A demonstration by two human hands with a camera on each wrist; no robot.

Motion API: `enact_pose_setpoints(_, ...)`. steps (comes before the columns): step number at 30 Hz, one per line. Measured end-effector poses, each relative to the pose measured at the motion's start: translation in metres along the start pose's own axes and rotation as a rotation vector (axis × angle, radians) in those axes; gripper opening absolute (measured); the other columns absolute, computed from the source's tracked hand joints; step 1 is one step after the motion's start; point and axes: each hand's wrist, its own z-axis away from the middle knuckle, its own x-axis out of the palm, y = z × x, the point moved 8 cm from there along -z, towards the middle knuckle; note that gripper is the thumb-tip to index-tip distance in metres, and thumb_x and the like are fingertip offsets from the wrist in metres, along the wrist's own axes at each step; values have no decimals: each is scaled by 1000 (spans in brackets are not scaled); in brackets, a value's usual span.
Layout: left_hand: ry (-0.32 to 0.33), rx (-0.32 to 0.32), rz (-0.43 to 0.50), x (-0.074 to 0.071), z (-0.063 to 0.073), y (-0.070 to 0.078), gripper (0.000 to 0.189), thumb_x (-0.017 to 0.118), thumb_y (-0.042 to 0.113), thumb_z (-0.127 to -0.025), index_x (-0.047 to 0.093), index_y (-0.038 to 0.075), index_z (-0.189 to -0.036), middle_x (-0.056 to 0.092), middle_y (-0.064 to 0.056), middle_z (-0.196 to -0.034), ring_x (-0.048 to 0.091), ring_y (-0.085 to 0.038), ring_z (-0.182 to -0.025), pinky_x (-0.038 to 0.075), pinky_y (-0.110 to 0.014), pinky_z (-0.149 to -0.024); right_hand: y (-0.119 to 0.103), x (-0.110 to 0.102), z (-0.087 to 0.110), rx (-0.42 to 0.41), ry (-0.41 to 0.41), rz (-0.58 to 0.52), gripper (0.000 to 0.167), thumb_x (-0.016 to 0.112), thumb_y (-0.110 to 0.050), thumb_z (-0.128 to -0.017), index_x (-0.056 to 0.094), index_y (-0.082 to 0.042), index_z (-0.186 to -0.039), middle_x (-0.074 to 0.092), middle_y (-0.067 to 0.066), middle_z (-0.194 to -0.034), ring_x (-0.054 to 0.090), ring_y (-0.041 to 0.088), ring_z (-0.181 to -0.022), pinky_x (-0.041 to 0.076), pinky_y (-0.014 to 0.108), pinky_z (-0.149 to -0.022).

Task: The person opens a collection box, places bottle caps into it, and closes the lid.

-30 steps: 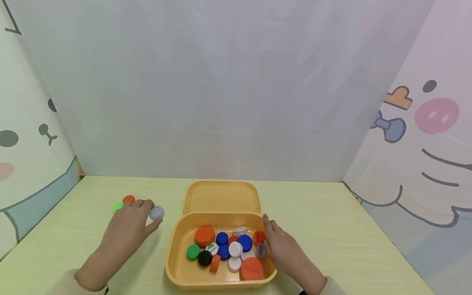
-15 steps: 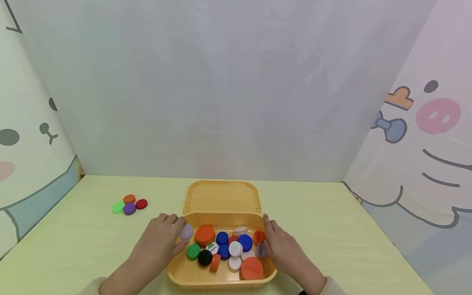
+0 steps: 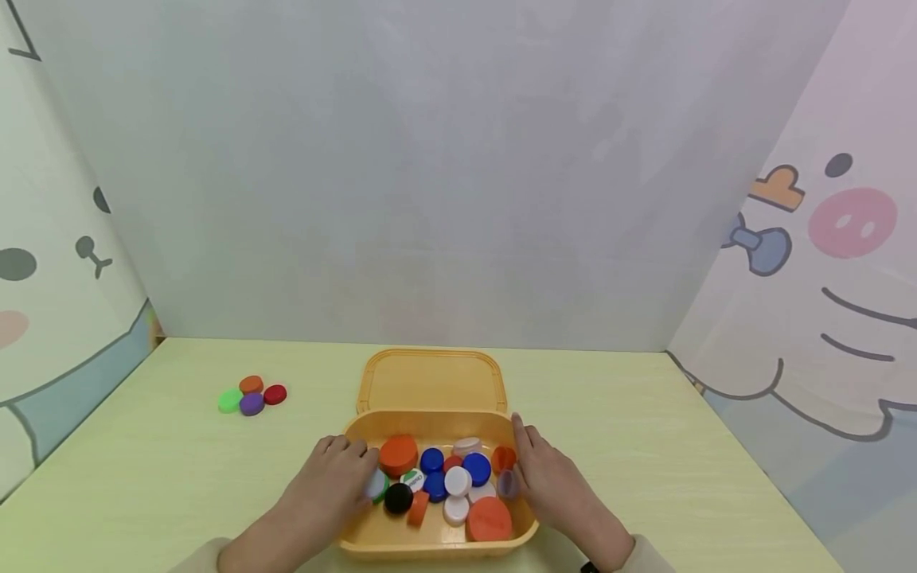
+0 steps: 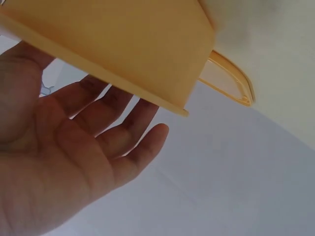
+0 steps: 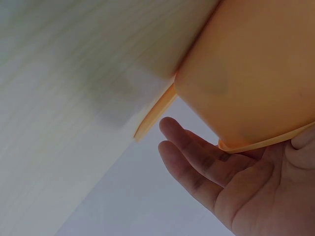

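Observation:
My left hand (image 3: pixel 325 487) is over the left side of the yellow box (image 3: pixel 430 549), pinching a pale bluish bottle cap (image 3: pixel 374 485) just above a green cap (image 3: pixel 387 482). In the left wrist view its fingers (image 4: pixel 106 108) reach past the box's rim. My right hand (image 3: pixel 562 493) rests on the right rim with its fingers fairly straight, as the right wrist view also shows. Close to its thumb is a translucent purple cap (image 3: pixel 507 484). Bottle caps in several colours lie in the box, among them a large orange one (image 3: pixel 398 455) and a black one (image 3: pixel 398 499).
The yellow lid (image 3: pixel 431 382) lies flat behind the box. At the table's left side sits a cluster of caps: orange (image 3: pixel 251 385), bright green (image 3: pixel 230 400), purple (image 3: pixel 251 404) and red (image 3: pixel 275 395). A grey backdrop (image 3: pixel 430 175) rises behind the table (image 3: pixel 609 414).
My left hand has carried the pale cap from beside the cluster on the left, rightward and nearer, down into the box's left side. The right hand has stayed at the rim.

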Motion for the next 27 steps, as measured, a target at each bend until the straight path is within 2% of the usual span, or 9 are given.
enact_pose_setpoints(5, -41, 9, -10, 8, -2, 4, 36, 80, 24, -67, 64, 10, -97, 61, -2, -87, 51, -21, -81, 43, -44, -88, 0, 0, -1, -1, -11, 2, 56, 49, -18, -91, 29, 4, -140, 52, 14, -118, 55, 15, -83, 53, 35, -79)
enact_pose_setpoints(13, -33, 46, -85, 12, -3, 8, 42, 82, 27, -63, 65, 9, -97, 60, -2, -82, 48, -20, -76, 43, -41, -83, 0, 0, -1, -3, -9, 4, 56, 49, -18, -91, 29, 3, -140, 51, 14, -119, 56, 16, -85, 53, 35, -80)
enact_pose_setpoints(18, -36, 55, -103, 14, -4, 8, 44, 82, 28, -63, 65, 9, -99, 61, -2, -83, 48, -20, -75, 43, -40, -83, 0, 0, -1, 3, -11, -4, 57, 49, -18, -91, 29, 3, -140, 51, 15, -121, 57, 17, -88, 53, 36, -81)
enact_pose_setpoints(22, -35, 53, -135, 15, -4, 9, 43, 83, 27, -62, 65, 9, -97, 60, -2, -80, 48, -20, -75, 43, -39, -82, 0, -1, -1, -7, 11, 4, 56, 49, -17, -91, 30, 4, -139, 52, 14, -119, 57, 16, -85, 53, 35, -78)
enact_pose_setpoints(27, -31, 44, -182, 16, -5, 11, 35, 81, 19, -64, 66, 9, -94, 58, -2, -76, 45, -20, -71, 43, -38, -80, -1, -1, 0, -10, 25, 6, 55, 49, -17, -90, 32, 5, -138, 52, 14, -117, 56, 16, -83, 53, 35, -76)
